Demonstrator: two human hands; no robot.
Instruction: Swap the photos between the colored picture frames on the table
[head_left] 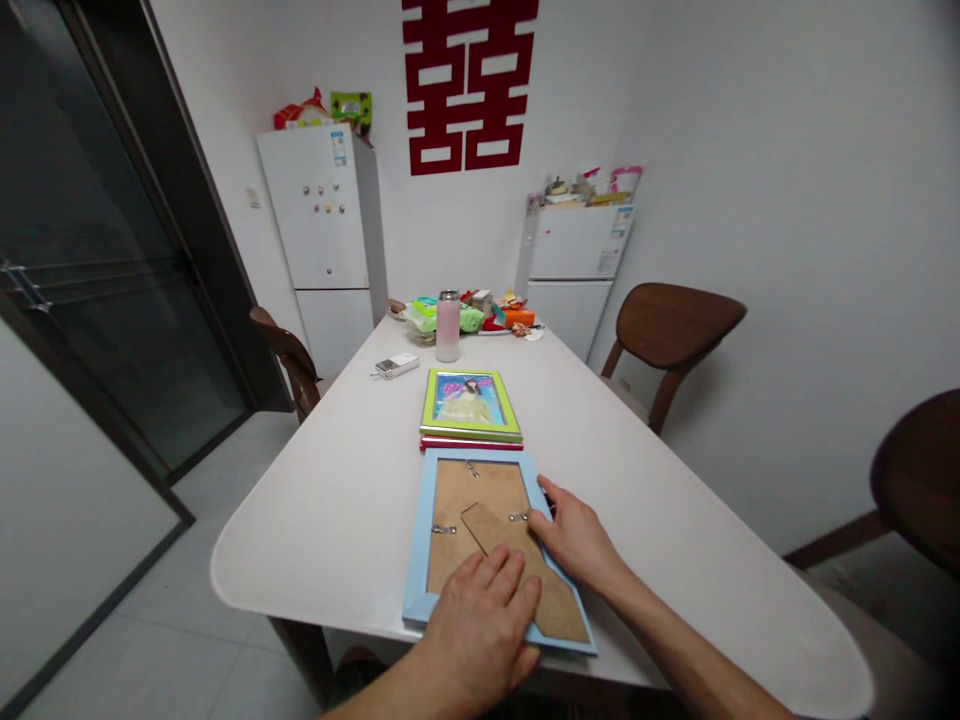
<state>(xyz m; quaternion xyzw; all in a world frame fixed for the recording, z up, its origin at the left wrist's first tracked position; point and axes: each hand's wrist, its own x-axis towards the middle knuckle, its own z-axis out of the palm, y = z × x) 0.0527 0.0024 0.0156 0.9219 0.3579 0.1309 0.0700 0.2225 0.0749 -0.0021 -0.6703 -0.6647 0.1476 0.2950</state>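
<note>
A light-blue picture frame (418, 560) lies face down at the table's near edge. Its brown backing board (491, 490) faces up, with small metal clips (444, 529) and a thin bent wire (471, 530) on it. My left hand (480, 625) straddles the frame's near edge, fingers over the lower backing and thumb low at the edge. On the right side my right hand (576, 535) grips the frame, thumb on top by a clip; its other fingers are partly hidden. Just beyond sits a green picture frame (471, 434) with a doll-like figure, on top of a red frame (472, 443).
Farther along the white table (330, 520) stand a pink bottle (448, 332), a small white device (396, 365) and a green packet (421, 317) among clutter. Wooden chairs (675, 325) flank both sides. Two white fridges (319, 215) are at the back wall.
</note>
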